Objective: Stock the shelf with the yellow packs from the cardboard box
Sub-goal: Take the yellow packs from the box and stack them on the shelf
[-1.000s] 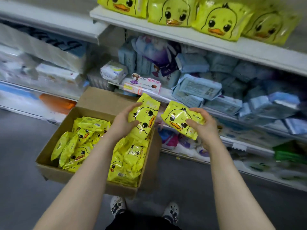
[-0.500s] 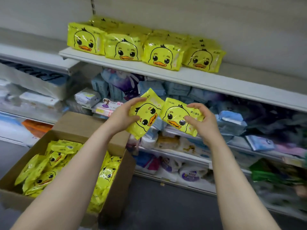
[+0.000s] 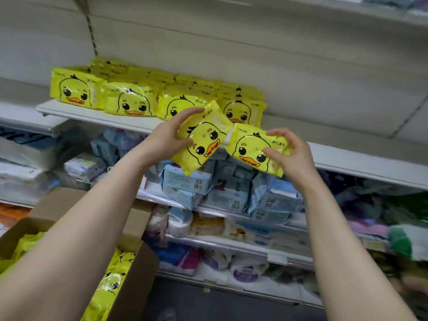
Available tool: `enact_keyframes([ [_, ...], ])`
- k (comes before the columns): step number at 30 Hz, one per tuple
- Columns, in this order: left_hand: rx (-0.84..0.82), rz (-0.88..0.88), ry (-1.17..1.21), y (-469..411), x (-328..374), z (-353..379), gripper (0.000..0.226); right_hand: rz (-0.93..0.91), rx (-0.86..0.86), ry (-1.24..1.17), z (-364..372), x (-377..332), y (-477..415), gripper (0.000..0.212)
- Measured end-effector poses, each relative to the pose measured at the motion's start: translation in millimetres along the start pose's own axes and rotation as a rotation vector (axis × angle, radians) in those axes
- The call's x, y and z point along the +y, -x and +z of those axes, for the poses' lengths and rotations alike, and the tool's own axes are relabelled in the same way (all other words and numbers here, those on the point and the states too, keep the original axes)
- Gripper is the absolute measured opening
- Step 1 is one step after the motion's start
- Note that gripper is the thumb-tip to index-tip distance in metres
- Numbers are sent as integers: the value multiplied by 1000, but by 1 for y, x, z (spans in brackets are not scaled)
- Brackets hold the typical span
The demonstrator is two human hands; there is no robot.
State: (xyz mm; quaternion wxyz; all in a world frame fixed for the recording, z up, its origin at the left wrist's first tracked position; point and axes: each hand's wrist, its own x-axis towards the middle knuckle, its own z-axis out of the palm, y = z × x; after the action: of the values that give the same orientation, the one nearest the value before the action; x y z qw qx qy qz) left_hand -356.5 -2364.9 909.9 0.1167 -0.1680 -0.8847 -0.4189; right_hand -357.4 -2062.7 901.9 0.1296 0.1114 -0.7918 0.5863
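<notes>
Cardboard box (image 3: 136, 274) at lower left, open, with loose yellow packs (image 3: 111, 281) inside. Above it, a white shelf (image 3: 92, 115) carries a row of stocked packs (image 3: 129, 100). In front of the shelf edge, the left hand (image 3: 166, 137) grips a tilted pack (image 3: 201, 140) — fingers over its top, thumb on its face. Just beside it, the right hand (image 3: 291, 156) pinches a second pack (image 3: 252, 149) by its right end.

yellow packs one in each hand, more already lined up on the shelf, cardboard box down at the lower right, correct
Not quite: the head view shows the cardboard box at the lower left, not right. The rest holds: the left hand grips a tilted pack, the right hand a second pack, and stocked packs line the shelf.
</notes>
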Motion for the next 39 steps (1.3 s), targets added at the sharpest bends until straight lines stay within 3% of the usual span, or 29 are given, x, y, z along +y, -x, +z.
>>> enact_keyframes([
  [15,29,21,-28,-77,3,-13,77,-75,-30,78,36,8,-135,37],
  [25,-75,-18,-86,-100,-4,8,70,-103,-5,365,36,39,-157,47],
  [29,-126,14,-207,-111,4,19,62,-98,103,249,25,41,-148,52],
  [34,-199,88,-382,-131,19,34,63,-63,281,260,15,53,-134,42],
  [39,-212,193,-581,-151,34,53,62,-115,354,217,10,51,-119,52],
])
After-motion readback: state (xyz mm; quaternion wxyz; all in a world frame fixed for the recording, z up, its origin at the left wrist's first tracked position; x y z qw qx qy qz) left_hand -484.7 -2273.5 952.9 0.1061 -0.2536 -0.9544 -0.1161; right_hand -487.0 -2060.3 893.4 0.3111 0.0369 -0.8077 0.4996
